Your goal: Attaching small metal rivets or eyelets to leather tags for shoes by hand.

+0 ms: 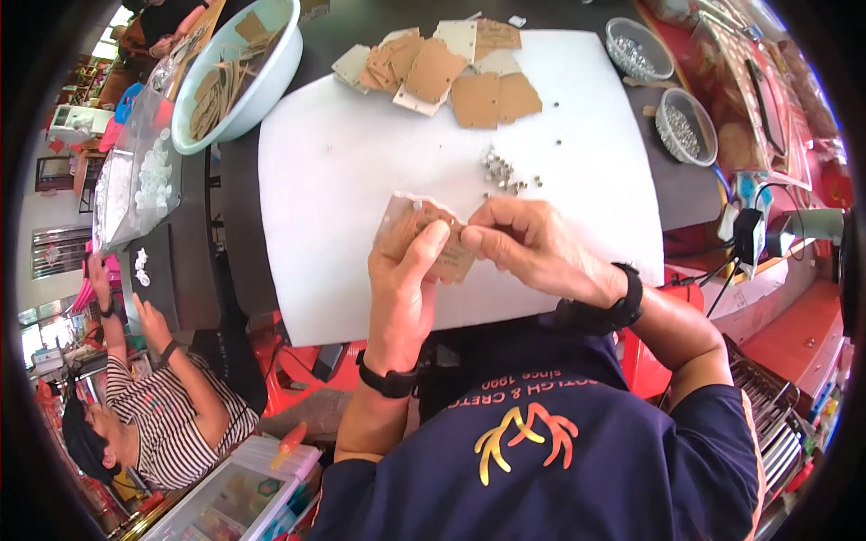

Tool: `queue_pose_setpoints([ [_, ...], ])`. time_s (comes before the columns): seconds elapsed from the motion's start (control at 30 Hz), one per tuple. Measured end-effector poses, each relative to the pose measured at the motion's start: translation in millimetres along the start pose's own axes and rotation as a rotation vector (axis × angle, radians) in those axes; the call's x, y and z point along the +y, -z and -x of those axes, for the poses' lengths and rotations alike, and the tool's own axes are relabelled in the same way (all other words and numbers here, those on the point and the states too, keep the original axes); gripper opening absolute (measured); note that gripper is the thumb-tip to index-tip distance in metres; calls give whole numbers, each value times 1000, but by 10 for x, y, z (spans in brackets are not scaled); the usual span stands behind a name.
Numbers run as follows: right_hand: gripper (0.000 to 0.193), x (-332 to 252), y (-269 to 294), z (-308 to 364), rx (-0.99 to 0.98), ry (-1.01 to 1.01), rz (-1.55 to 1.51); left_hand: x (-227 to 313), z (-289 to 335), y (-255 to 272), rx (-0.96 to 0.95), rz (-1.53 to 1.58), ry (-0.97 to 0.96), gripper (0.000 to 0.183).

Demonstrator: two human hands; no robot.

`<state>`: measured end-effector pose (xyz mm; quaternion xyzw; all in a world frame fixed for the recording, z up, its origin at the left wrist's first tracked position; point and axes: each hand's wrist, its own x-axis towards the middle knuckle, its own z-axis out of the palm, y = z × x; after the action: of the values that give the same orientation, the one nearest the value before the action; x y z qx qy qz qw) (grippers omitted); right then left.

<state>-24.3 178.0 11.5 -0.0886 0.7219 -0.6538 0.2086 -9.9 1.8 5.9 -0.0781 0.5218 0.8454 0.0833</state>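
Note:
Over the near part of a white sheet (334,162), my left hand (406,279) grips a thin brown panel (394,224) with a ragged, pale upper edge. Its thumb presses flat on the panel's face. My right hand (541,248) is closed in a pinch at the panel's right edge; whatever sits between its fingertips is hidden. Just beyond my right hand lies a loose cluster of small silver metal pieces (505,174). A heap of brown and whitish panels (433,68), some with corner holes, covers the far edge of the sheet.
A pale blue basin (287,63) with brown scraps stands far left. Two bowls of small metal parts, one farther (639,50) and one nearer (686,126), sit at the right. A clear bag of white pieces (135,189) and a person in stripes (185,406) are on the left.

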Motion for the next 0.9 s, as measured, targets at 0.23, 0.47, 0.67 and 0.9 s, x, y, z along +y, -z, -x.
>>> queue_pose_setpoints([
  [0.23, 23, -37, 35, 11, -14, 55, 49, -28, 22, 42, -1, 97, 97, 18],
  [0.47, 22, -21, 63, -54, -101, 28, 15, -23, 31, 102, 2, 178, 190, 24],
  [0.67, 25, 70, 13, -121, -148, -92, -134, -68, 22, 184, 6, 163, 164, 20],
  [0.9, 20, -157, 553, -119, -28, -50, 280, -156, 5, 228, 93, -102, -4, 19],
])
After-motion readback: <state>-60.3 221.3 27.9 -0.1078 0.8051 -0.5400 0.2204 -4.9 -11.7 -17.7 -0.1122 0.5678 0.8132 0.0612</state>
